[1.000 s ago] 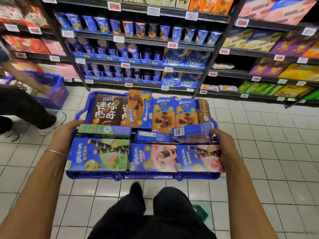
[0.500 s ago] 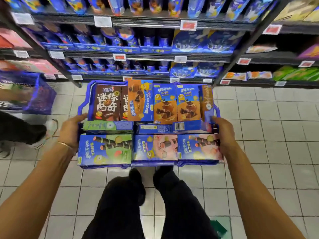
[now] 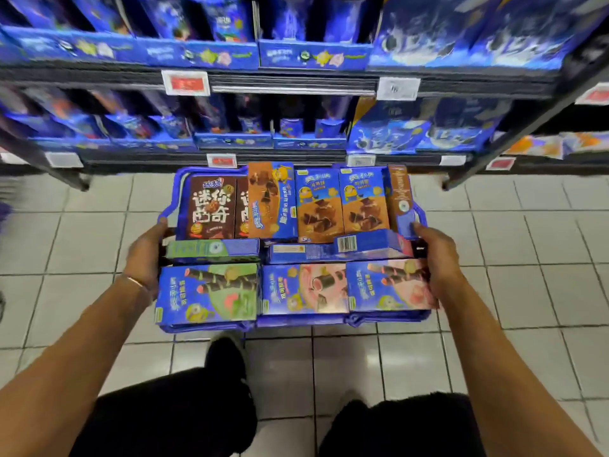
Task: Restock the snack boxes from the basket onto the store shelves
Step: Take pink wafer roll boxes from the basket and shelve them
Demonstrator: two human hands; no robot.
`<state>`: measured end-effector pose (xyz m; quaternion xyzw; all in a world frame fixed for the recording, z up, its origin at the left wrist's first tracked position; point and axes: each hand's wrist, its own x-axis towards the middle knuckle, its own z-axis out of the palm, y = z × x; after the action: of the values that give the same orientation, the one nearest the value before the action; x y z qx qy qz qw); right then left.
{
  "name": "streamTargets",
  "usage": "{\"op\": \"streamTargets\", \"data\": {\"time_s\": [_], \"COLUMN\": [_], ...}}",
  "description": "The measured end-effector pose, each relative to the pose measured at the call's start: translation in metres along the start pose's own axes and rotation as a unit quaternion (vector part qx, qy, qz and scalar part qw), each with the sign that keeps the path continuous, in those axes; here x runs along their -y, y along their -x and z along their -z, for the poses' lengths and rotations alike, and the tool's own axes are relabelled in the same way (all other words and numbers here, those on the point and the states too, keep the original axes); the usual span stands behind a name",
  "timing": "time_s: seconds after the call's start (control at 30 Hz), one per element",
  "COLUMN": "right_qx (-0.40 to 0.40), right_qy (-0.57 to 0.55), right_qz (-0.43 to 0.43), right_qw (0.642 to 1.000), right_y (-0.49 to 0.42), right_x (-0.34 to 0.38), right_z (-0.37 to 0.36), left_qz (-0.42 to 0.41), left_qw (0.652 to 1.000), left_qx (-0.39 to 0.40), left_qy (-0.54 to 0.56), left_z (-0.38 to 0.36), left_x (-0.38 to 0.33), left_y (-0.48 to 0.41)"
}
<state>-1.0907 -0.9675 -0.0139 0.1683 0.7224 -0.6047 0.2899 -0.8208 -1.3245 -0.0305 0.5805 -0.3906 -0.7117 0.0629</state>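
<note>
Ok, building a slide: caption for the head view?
Both hands, left hand and right hand, hold a blue basket of snack boxes before stocked shelves.

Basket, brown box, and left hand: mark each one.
basket (image 3: 171, 206), head view, far-left rim.
brown box (image 3: 209, 207), head view, front face.
left hand (image 3: 143, 255), head view, back of hand.
</note>
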Motion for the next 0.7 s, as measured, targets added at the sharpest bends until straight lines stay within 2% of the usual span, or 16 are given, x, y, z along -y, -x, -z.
{"op": "streamTargets", "data": {"time_s": [0.2,0.33,0.43,0.53,0.7], "right_qx": [0.015,0.060,0.070,0.043,0.012], "right_qy": [0.029,0.016,0.029,0.078,0.145], "right_qz": [0.035,0.057,0.076,0.083,0.102], "right_qw": [0.999,0.996,0.994,0.993,0.984], "right_y": [-0.101,-0.136,-0.151,-0.160,-0.164], "right_x": [-0.043,-0.050,-0.048,-0.042,-0.040], "right_z": [-0.037,-0.044,-0.044,-0.048,-0.049], "left_qz": [-0.045,-0.082,-0.097,-0.080,-0.066], "left_qw": [0.998,0.997,0.995,0.995,0.994], "left_qx": [0.034,0.015,0.029,0.046,-0.005], "left_qy": [-0.020,0.001,-0.019,-0.032,-0.092], "left_z": [-0.012,-0.018,-0.024,-0.025,-0.025], "left_x": [0.008,0.009,0.007,0.006,0.001], "left_y": [-0.106,-0.135,-0.141,-0.136,-0.117]}}
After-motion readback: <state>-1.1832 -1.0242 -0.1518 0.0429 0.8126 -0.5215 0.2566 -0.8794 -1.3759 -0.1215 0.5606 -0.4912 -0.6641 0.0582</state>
